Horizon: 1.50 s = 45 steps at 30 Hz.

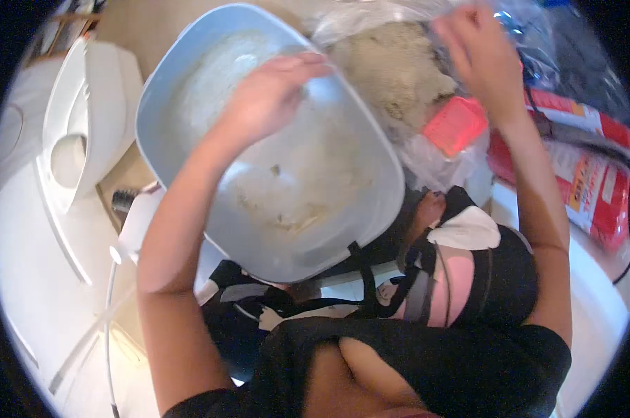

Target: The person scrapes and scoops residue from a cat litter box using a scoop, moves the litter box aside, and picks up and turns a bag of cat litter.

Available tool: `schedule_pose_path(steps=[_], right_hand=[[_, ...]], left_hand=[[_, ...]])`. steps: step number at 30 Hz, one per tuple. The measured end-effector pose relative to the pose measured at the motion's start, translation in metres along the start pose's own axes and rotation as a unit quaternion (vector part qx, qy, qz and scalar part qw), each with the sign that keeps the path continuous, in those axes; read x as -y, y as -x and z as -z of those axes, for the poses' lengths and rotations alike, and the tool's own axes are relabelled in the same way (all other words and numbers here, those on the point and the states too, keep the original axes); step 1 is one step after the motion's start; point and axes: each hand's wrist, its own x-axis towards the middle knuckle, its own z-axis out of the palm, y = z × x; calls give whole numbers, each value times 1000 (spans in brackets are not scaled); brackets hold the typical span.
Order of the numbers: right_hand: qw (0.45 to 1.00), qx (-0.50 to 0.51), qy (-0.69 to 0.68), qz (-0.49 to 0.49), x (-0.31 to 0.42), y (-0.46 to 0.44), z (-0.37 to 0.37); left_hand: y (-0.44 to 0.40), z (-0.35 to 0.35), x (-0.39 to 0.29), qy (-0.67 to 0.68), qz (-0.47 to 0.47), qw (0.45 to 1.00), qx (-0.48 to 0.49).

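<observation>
A light blue-grey plastic tub (329, 237) lies in the middle, with wet-looking residue and small clumps on its bottom. Over the tub's upper part is my left hand (277, 94), its fingers held close together; whether anything is in them is hidden. To the upper right, my right hand (479, 56) is raised beside a heap of sandy, beige material (395, 70) on clear plastic; motion blurs its fingers. A pinkish-red plastic tray or scoop (456, 125) rests against the heap's lower right edge, below my right hand and not touched by it.
Red and white packages (594, 188) and clear plastic bags (531, 35) are at the right. A white open container (95, 111) stands at the left, near a dark-bristled brush (123, 200). A white cable (108, 320) hangs at the lower left.
</observation>
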Motion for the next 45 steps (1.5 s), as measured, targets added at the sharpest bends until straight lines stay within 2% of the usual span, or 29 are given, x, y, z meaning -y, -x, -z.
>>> schedule_pose_path(steps=[1,2,3,4,5,6,8,10,11,12,13,14,15,16,17,18,19,20,22,25,28,30,32,34,35,37,40,42,45], right_hand=[[994,52,-97,-4,19,13,-5],[965,215,-142,-47,37,20,-5],[906,374,-178,-86,53,26,-4],[882,426,-180,-86,64,33,-8],[856,478,-176,-88,73,42,-12],[854,482,-179,-81,81,47,-13],[828,517,-160,-147,93,58,-17],[819,532,-164,-139,98,73,-26],[820,520,-153,-186,106,76,-28],[819,506,-139,-233,113,80,-27],[810,518,-140,-235,116,88,-26],[823,478,-163,-262,116,94,-29],[836,431,-184,-286,116,98,-31],[832,438,-183,-288,121,101,-31],[836,403,-202,-314,129,104,-31],[839,365,-218,-339,134,101,-27],[838,371,-214,-338,139,89,-17],[843,355,-212,-343,145,76,-3],[848,342,-208,-347,146,53,32],[834,330,-250,-365,144,35,78],[844,344,-253,-324,151,60,101],[804,412,-216,-371,163,79,101],[797,409,-236,-377,171,70,113],[786,414,-254,-383,178,75,125],[804,390,-248,-375,180,85,129],[823,363,-239,-365,182,103,125],[808,381,-214,-394,191,114,124],[782,413,-234,-402,190,104,121],[783,396,-248,-410,189,102,127]], left_hand=[[27,15,12,-29,70,997,-18],[58,34,26,-58,138,988,-36],[87,50,34,-102,277,955,-37],[114,64,41,-147,408,900,-36],[146,73,48,-174,458,871,13],[174,74,50,-196,505,838,64],[216,62,34,-135,592,785,124],[237,41,6,-112,596,770,199],[242,31,-2,-104,602,763,211],[247,22,-12,-56,622,766,152],[255,16,-23,-8,638,764,94],[269,7,-29,0,641,760,106],[283,-6,-34,171,698,694,49],[297,-17,-38,332,728,600,-12],[312,-31,-38,331,732,596,-7],[324,-48,-33,249,659,704,-93],[315,-48,-40,162,567,788,-178],[314,-38,-51,170,571,784,-174],[264,39,-73,229,676,643,-276],[235,133,-111,278,685,619,-266],[231,173,-139,221,681,656,-240],[248,165,-136,219,671,672,-225],[249,166,-134,216,656,691,-215],[246,170,-145,147,660,714,-180],[249,171,-155,149,661,713,-178],[255,168,-167,187,678,674,-225],[258,150,-167,118,685,698,-175],[259,150,-168,114,677,705,-176],[260,154,-170,114,678,706,-171]])
